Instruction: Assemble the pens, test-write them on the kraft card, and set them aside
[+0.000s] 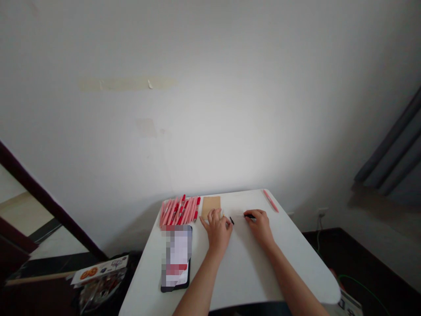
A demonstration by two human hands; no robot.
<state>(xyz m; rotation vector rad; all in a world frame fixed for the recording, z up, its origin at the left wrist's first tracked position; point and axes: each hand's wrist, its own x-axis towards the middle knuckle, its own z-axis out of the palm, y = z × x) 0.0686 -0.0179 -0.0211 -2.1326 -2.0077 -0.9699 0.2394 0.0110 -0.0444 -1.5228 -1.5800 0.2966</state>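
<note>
Over the middle of the white table (237,259), my left hand (217,232) pinches a small black piece (232,220) between thumb and forefinger, its other fingers spread. The piece looks like a pen cap, but it is too small to be sure. To the right, my right hand (259,226) is closed on a black pen (249,216), whose thin pale end points left towards the black piece. A gap separates the two. Under my left fingertips lies a tan square pad (210,204), partly covered by the hand.
Several pink and red pens (179,211) lie side by side at the back left. A phone (177,259) lies in front of them. One pink pen (271,201) rests near the right back edge. A wall (230,109) stands behind the table.
</note>
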